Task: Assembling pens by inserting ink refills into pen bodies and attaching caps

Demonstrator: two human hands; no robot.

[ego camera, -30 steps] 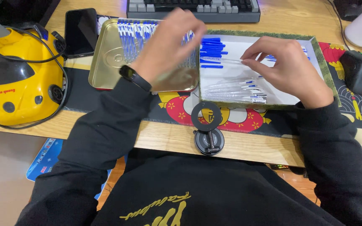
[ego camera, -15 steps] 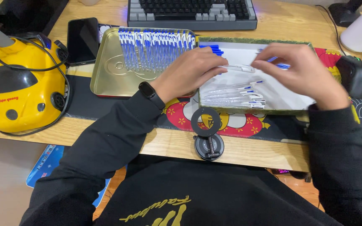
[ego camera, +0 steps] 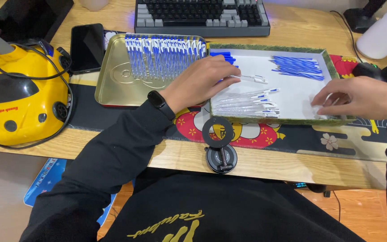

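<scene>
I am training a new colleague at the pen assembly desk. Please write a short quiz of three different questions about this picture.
1. True or false: the left hand holds a clear pen barrel over the white tray.
2. Where do the finished blue-and-white pens lie? A) in the gold metal tray B) on the keyboard C) on the yellow ladybird-shaped device
3. Which part of the white tray does the right hand touch?

Key: 1 true; 2 A; 3 its near right corner, away from the blue refills.
</scene>
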